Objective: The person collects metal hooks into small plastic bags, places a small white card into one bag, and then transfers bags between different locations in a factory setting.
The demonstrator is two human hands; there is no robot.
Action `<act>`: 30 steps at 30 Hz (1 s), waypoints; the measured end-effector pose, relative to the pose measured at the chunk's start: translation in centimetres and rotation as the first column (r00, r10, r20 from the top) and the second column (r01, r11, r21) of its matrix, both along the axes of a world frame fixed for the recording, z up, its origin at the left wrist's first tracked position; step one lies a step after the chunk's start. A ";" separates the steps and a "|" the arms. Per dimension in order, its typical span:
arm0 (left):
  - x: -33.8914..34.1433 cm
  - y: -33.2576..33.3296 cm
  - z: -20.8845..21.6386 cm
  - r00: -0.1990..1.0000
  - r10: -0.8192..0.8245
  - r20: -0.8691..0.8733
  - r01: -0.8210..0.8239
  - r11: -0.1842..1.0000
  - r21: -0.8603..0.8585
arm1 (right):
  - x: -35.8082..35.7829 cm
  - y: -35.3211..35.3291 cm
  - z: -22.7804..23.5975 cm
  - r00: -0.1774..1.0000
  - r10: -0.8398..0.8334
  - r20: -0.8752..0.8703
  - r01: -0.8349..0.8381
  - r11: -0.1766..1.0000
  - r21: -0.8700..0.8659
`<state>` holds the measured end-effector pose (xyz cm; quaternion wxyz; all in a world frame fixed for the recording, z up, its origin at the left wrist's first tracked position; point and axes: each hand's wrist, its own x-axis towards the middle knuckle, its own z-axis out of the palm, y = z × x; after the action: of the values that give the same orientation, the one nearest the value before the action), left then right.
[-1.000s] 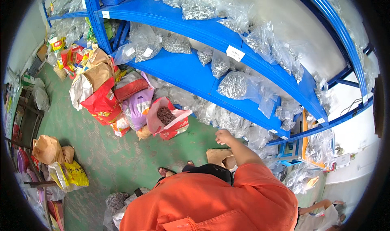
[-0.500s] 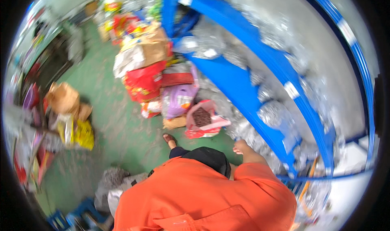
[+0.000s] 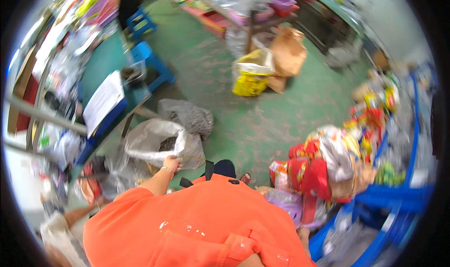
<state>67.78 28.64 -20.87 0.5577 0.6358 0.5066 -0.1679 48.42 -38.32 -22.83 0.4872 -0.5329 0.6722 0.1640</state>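
Loosely curled, my left hand (image 3: pixel 172 164) hangs in front of a white woven sack (image 3: pixel 192 147). The sack's mouth gapes, and small dark pieces show inside. From above I cannot tell whether the hand touches it. Behind stands a clear plastic bag (image 3: pixel 187 117) of similar dark pieces. My right hand (image 3: pixel 303 232) is low at my right side, partly hidden by my orange shirt and blurred. Nearest to it are a purple bag (image 3: pixel 287 203) and a red bag (image 3: pixel 318 180) among several piled packages. Nothing in either hand can be made out.
On the left is a green-topped table (image 3: pixel 105 60) with papers (image 3: pixel 104 100) and blue stools (image 3: pixel 152 63). Another person's arm (image 3: pixel 79 214) reaches in at lower left. Ahead are a yellow bag (image 3: pixel 251 81) and a brown paper bag (image 3: pixel 288 51). Blue shelving (image 3: pixel 389 194) stands right.
My view has swung left, so the packages and blue shelving now lie at the right. The left hand has come into view beside the white sack. The right hand is now mostly hidden.
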 end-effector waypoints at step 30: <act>36.4 19.3 4.7 0.139 0.937 0.320 -0.774 0.304 -0.556 | 90.4 28.0 0.5 0.204 0.979 -0.001 -0.979 0.204 -0.020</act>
<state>104.15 47.94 -16.17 0.7533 0.1620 0.5446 0.3312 138.82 -10.36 -22.36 0.2740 -0.8425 0.1836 0.4258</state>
